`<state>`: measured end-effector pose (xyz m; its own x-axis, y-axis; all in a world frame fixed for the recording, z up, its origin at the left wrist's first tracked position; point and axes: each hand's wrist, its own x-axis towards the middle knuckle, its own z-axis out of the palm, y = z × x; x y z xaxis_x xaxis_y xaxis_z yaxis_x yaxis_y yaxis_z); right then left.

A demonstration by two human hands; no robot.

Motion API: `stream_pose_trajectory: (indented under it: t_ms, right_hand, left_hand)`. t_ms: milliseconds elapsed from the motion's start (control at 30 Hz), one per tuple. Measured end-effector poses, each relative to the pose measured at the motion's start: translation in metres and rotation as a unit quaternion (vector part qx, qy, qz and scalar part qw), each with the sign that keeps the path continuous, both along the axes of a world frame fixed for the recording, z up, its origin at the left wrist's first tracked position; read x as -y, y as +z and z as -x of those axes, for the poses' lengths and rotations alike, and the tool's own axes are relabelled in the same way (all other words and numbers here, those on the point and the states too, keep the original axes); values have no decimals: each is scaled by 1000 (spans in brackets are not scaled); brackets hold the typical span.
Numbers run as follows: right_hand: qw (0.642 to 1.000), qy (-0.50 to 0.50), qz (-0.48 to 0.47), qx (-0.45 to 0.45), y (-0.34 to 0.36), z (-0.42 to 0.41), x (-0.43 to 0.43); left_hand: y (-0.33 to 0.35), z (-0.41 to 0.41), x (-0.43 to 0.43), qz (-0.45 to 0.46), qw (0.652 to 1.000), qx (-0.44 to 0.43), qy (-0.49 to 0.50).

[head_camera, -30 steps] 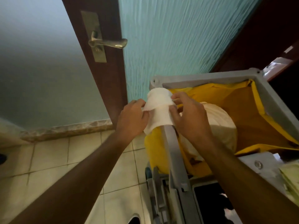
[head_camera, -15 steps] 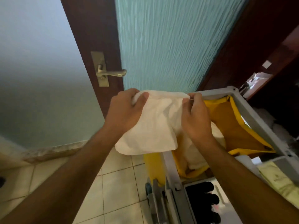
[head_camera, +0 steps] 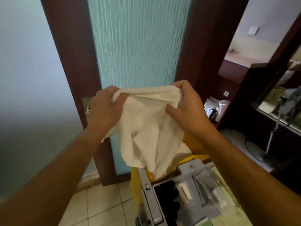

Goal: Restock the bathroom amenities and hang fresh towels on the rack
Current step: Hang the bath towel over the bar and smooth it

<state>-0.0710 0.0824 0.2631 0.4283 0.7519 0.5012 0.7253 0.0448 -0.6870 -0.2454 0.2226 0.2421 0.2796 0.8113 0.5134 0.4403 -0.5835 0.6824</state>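
Observation:
A white towel [head_camera: 149,128] hangs unfolded in front of me, above the housekeeping cart. My left hand [head_camera: 105,108] grips its top left corner and my right hand [head_camera: 187,108] grips its top right corner, fingers curled into the cloth. The towel's lower end drops into the cart's yellow bag [head_camera: 193,144], most of which is hidden behind the cloth.
The grey cart frame [head_camera: 149,196] stands at the lower middle with dark bottles [head_camera: 167,193] and packets in its tray. A brown door with a textured teal glass panel [head_camera: 138,46] faces me. Tiled floor [head_camera: 104,207] lies lower left, a dark counter [head_camera: 260,128] to the right.
Both hands have lifted the towel higher and pulled it out wider, so it now hangs open. The view has tilted upward and the door handle is now hidden behind my left hand.

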Motion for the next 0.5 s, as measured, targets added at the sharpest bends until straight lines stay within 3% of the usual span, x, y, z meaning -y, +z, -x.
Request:
stream_pose_trajectory:
  t_ms: [200, 500]
  right_hand:
    - [985, -58, -138, 81, 79, -8, 99]
    - [941, -193, -268, 80, 181, -31, 319]
  left_hand:
    - [96, -19, 92, -42, 982, 150, -103]
    - [208, -94, 260, -161, 937, 195, -240]
